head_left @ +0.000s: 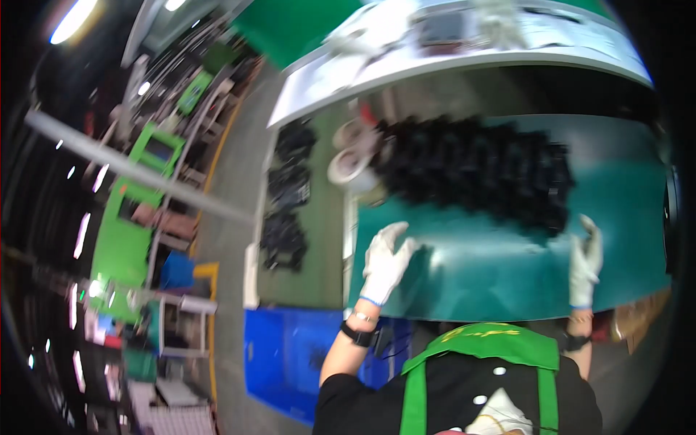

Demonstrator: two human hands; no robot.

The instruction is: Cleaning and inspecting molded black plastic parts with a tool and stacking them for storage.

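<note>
A long pile of black plastic-looking parts (471, 170) lies across the far half of the green work table (478, 283); blur hides their exact kind. My left hand (386, 264), in a white glove, hovers over the table's near left part, fingers and thumb apart, holding nothing. Close to the pile's near right end is my right hand (586, 262), also gloved in white. Its fingers point away from me, the thumb stands off from them, and nothing shows in its grasp. Rolls of tape (349, 168) sit at the pile's left end.
To the left runs a conveyor belt (322, 254) carrying several black parts (285, 239). A blue bin (283, 362) stands below its near end. Beyond the table, a white shelf (304, 94) holds papers, gloves and a dark device (441, 30). Green machines (123, 239) stand across the aisle.
</note>
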